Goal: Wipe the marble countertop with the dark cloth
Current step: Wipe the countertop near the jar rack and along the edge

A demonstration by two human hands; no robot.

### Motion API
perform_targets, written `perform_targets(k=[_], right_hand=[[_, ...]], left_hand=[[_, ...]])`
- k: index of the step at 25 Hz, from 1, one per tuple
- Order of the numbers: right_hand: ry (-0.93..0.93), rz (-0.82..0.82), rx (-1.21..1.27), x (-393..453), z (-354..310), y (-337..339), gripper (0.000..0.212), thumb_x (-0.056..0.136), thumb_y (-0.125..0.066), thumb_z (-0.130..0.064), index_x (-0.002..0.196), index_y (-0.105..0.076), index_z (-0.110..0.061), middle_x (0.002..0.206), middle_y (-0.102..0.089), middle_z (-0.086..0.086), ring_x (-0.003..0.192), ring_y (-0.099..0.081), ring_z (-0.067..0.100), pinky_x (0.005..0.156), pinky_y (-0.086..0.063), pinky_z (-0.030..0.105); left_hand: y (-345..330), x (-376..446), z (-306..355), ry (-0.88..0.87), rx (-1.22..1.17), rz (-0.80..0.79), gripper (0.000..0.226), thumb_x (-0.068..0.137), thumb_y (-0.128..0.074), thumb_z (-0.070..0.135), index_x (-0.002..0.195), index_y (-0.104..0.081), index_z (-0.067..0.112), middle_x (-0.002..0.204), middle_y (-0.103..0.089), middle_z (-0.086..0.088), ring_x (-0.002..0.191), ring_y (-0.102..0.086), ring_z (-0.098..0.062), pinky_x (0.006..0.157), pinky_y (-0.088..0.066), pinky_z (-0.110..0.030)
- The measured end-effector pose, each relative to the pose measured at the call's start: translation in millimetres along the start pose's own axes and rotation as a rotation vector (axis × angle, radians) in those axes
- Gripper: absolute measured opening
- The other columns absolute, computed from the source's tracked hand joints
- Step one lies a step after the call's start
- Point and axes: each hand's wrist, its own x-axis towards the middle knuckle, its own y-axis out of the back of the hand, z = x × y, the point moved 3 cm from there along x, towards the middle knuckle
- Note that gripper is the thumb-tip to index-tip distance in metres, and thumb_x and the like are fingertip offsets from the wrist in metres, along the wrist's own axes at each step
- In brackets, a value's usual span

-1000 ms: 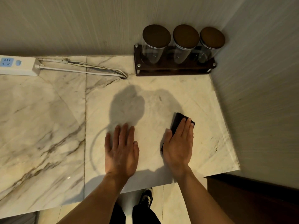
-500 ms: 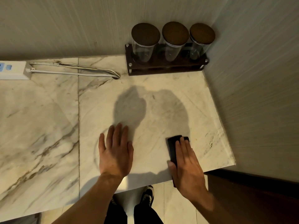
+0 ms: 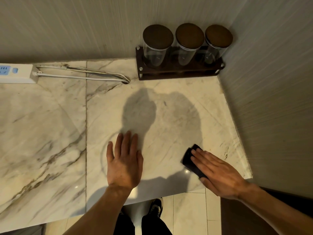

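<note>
two flat hands, right hand [image 3: 220, 173] pressing dark cloth [image 3: 191, 161], veined marble countertop [image 3: 50, 133]

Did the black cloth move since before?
Yes. The dark cloth slid toward the countertop's front edge, away from the jar rack, under the right hand.

Blk cloth [image 3: 190, 160], veined cream marble [image 3: 50, 133]

The dark cloth [image 3: 189, 159] is laid flat near the front edge of the veined cream marble countertop [image 3: 169, 116], partly covered from the right.
</note>
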Motion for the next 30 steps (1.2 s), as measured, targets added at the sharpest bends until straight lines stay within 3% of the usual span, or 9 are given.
perform_targets(k=[5, 11, 17, 30], right_hand=[[0.020, -0.071, -0.062, 22.6, 29.6, 9.0, 0.068, 0.095, -0.037, -0.041, 0.150, -0.014, -0.009, 0.157, -0.017, 0.012, 0.147, -0.006, 0.019, 0.118, -0.006, 0.032], [-0.082, -0.083, -0.030, 77.4, 73.9, 23.6, 0.067, 0.097, -0.029, -0.044, 0.150, -0.001, -0.016, 0.160, -0.002, 0.006, 0.147, 0.007, 0.014, 0.118, 0.002, 0.029], [-0.205, -0.012, 0.099, 123.8, 106.7, 43.6, 0.071, 0.095, -0.020, -0.054, 0.152, 0.001, -0.018, 0.159, 0.006, -0.002, 0.146, 0.008, 0.011, 0.119, -0.006, 0.035], [-0.765, 0.145, 0.202, 174.3, 140.3, 58.9, 0.063, 0.100, -0.022, -0.040, 0.152, 0.002, -0.014, 0.162, 0.006, 0.005, 0.147, 0.005, 0.019, 0.119, -0.001, 0.036]], left_hand=[[-1.3, -0.5, -0.1, 0.020, 0.018, -0.017, 0.052, 0.095, -0.037, 0.029, 0.143, -0.043, 0.010, 0.150, -0.041, -0.013, 0.142, -0.026, -0.029, 0.115, -0.018, -0.054], [-2.4, 0.3, 0.4, 0.032, 0.002, -0.036, 0.052, 0.096, -0.034, 0.032, 0.143, -0.043, 0.012, 0.150, -0.040, -0.011, 0.143, -0.024, -0.028, 0.116, -0.016, -0.053], [-0.5, 1.7, 0.7, 0.049, -0.015, -0.021, 0.050, 0.094, -0.037, 0.032, 0.140, -0.047, 0.013, 0.147, -0.044, -0.011, 0.141, -0.030, -0.030, 0.115, -0.017, -0.053], [-0.1, 2.5, 0.1, 0.058, -0.020, -0.062, 0.051, 0.095, -0.034, 0.035, 0.142, -0.045, 0.016, 0.149, -0.043, -0.009, 0.142, -0.025, -0.027, 0.116, -0.015, -0.052]])
